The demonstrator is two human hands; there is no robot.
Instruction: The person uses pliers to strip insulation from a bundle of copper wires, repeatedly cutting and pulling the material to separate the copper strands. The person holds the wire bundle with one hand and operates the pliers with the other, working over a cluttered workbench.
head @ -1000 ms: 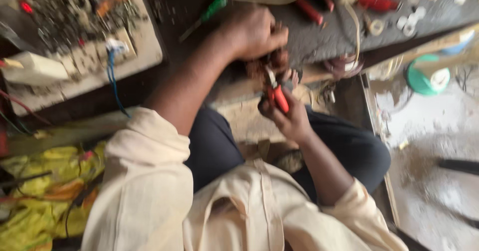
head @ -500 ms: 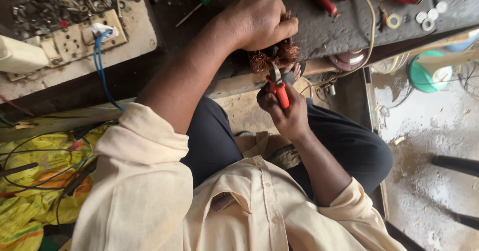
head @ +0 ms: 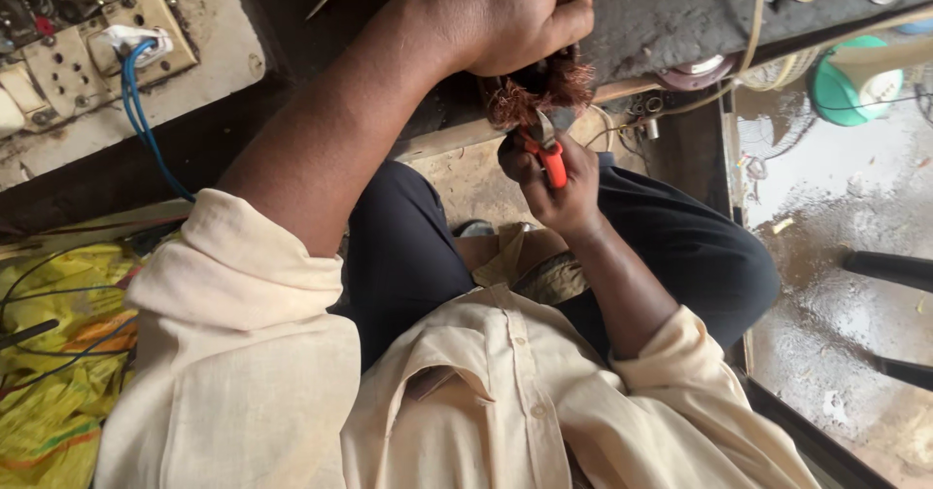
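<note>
fingers of the left hand (head: 505, 13) clamp the copper coil (head: 535, 95) at the bench edge (head: 457, 139); right hand (head: 559, 183) grips red-handled cutters (head: 546, 149), tip in the copper strands, lap space open below.

Soft, even daylight fills the frame, with no hard shadows. The wet floor (head: 836, 256) at the right shows pale glare. The cream shirt (head: 292, 392) is bright and sharp; the space under the desk (head: 671, 22) is dim. The top corners blur slightly.
</note>
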